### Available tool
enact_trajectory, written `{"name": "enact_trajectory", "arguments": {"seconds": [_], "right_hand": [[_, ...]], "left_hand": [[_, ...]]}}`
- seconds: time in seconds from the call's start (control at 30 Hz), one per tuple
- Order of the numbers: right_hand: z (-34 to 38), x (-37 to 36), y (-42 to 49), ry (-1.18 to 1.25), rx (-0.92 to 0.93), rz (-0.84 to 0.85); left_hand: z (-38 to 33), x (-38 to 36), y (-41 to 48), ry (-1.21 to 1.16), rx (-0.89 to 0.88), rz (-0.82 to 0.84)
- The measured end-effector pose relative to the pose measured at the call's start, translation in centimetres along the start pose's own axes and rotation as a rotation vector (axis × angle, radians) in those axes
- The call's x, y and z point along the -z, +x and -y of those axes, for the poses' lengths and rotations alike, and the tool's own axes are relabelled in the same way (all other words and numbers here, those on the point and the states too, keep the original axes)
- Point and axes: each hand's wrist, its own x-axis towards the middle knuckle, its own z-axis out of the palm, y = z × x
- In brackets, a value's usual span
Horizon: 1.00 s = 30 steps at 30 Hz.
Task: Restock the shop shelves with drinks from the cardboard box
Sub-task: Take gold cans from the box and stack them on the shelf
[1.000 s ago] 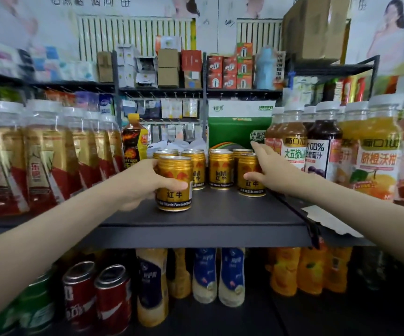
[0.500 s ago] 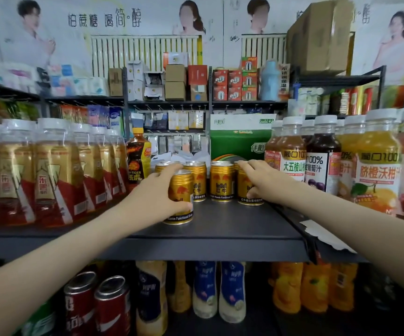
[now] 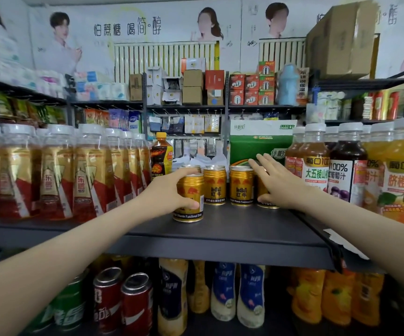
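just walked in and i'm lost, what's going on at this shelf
A person is stocking gold cans on the dark shelf, in the gap between red-labelled bottles and juice bottles. The left hand grips the front can, which stands upright on the shelf just ahead of the row. The right hand lies with straight fingers against the rightmost can of that row. Two more cans stand between them.

Cans [image 3: 241,187] are standing in a row mid-shelf [image 3: 232,229], with a front can [image 3: 191,187] sitting just before the row's left end. Tall bottles [image 3: 58,175] are crowding the shelf's left side and juice bottles [image 3: 346,175] its right, while a carton [image 3: 256,141] is standing behind the cans.
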Motion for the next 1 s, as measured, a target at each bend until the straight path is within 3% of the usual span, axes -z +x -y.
{"name": "enact_trajectory", "arguments": {"seconds": [0.13,0.3,0.53,0.77,1.0], "right_hand": [[1.6,0.3,0.3,0.032,0.038,-0.04],[3.4,0.2,0.8,0.003,0.093,-0.035],[6.5,0.1,2.9,0.071,0.147,0.038],[7.9,-0.1,3.5,0.135,0.106,0.086],[7.9,0.1,3.0,0.184,0.08,0.16]], "left_hand": [[1.6,0.2,1.2,0.016,0.025,-0.02],[3.4,0.7,3.2,0.119,0.006,0.069],[3.9,0.7,4.3,0.131,-0.076,0.116],[4.4,0.5,4.7,0.138,-0.126,0.067],[5.0,1.0,5.5,0.091,-0.129,0.196]]}}
